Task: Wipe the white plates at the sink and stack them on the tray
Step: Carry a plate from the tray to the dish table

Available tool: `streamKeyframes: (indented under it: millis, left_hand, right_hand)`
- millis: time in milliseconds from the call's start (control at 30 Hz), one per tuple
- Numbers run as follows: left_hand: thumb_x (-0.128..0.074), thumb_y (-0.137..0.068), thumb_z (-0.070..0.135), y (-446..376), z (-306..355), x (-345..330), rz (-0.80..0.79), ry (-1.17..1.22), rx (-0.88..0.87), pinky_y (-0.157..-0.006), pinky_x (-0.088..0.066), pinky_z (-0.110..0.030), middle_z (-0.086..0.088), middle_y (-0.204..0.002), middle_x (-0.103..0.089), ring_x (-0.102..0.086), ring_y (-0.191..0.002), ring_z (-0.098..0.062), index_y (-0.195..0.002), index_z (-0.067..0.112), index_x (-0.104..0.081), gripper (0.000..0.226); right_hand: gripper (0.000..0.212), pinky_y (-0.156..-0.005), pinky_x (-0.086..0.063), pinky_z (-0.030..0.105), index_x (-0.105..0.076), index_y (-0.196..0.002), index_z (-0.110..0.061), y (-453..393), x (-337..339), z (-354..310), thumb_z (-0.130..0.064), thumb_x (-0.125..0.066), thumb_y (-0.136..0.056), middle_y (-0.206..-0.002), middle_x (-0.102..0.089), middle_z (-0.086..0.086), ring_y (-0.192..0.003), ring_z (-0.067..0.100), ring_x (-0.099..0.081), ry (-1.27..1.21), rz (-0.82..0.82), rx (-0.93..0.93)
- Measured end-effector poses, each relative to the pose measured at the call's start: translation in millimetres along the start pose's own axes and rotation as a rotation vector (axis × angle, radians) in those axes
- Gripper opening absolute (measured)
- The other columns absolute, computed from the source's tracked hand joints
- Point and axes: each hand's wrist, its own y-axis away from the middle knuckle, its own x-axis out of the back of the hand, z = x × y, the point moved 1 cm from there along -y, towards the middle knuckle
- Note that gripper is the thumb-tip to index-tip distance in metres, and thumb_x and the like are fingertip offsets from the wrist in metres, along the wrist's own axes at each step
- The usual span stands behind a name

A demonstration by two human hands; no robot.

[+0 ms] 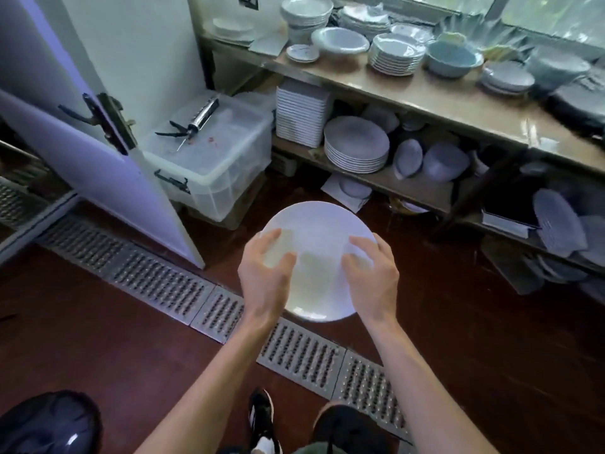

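I hold a round white plate (319, 237) flat in front of me, above the dark red floor. My left hand (265, 273) grips its left rim, thumb and fingers over the top face. On the right rim sits my right hand (371, 273), gripping the same way. The near edge of the plate shows a second rim underneath, so it may be more than one plate; I cannot tell. No sink, tray or cloth is in view.
A two-level shelf (425, 93) at the right carries stacks of white plates (357, 149) and bowls (453, 59). A clear plastic bin (216, 168) with a caulking gun stands by a white door (82, 152). A metal floor grate (183, 290) runs diagonally underfoot.
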Motion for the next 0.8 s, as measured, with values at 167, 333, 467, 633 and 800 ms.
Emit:
streamKeyframes:
  millis: [167, 333, 467, 633, 800]
  left_hand:
    - [-0.07, -0.073, 0.027, -60, 24, -66, -0.093, -0.005, -0.012, -0.107, -0.048, -0.04, 0.005, -0.133, -0.061, -0.057, -0.12, -0.01, -0.128, 0.022, -0.067, 0.055]
    - [-0.075, -0.08, 0.013, -122, 39, -156, -0.161, -0.047, -0.06, -0.102, -0.047, -0.027, 0.004, -0.133, -0.062, -0.058, -0.12, -0.012, -0.128, 0.02, -0.068, 0.05]
    - [-0.075, -0.082, 0.009, -162, 52, -230, -0.183, -0.049, -0.063, -0.103, -0.047, -0.026, 0.007, -0.131, -0.063, -0.058, -0.119, -0.008, -0.126, 0.024, -0.069, 0.046]
    - [-0.073, -0.08, 0.011, -202, 69, -311, -0.172, -0.026, -0.044, -0.106, -0.049, -0.038, 0.007, -0.128, -0.065, -0.061, -0.118, -0.011, -0.126, 0.02, -0.07, 0.047]
    - [-0.073, -0.08, 0.011, -241, 84, -372, -0.169, -0.01, -0.035, -0.106, -0.049, -0.042, 0.005, -0.128, -0.066, -0.061, -0.118, -0.012, -0.126, 0.02, -0.07, 0.046]
  right_hand:
    - [0.032, -0.098, -0.038, 0.019, -0.072, -0.115, -0.028, -82, 14, 6, -0.013, -0.065, -0.087, -0.136, -0.05, -0.012, -0.12, 0.0, -0.044, 0.006, 0.065, -0.011]
    - [0.034, -0.087, -0.031, 0.0, -0.071, -0.116, -0.022, -173, 33, 29, -0.009, -0.065, -0.085, -0.125, -0.05, -0.015, -0.109, -0.005, -0.045, 0.002, 0.17, -0.029]
    - [0.032, -0.085, -0.029, -0.005, -0.071, -0.112, -0.019, -245, 60, 44, -0.006, -0.066, -0.084, -0.121, -0.054, -0.011, -0.106, 0.002, -0.051, 0.003, 0.217, -0.014]
    - [0.032, -0.093, -0.037, 0.008, -0.071, -0.114, -0.016, -328, 93, 58, -0.006, -0.065, -0.083, -0.124, -0.058, -0.006, -0.112, 0.014, -0.057, 0.003, 0.227, -0.023]
    - [0.034, -0.101, -0.048, 0.031, -0.069, -0.119, -0.016, -396, 112, 66, -0.01, -0.064, -0.085, -0.131, -0.057, -0.002, -0.118, 0.017, -0.056, -0.001, 0.206, -0.027]
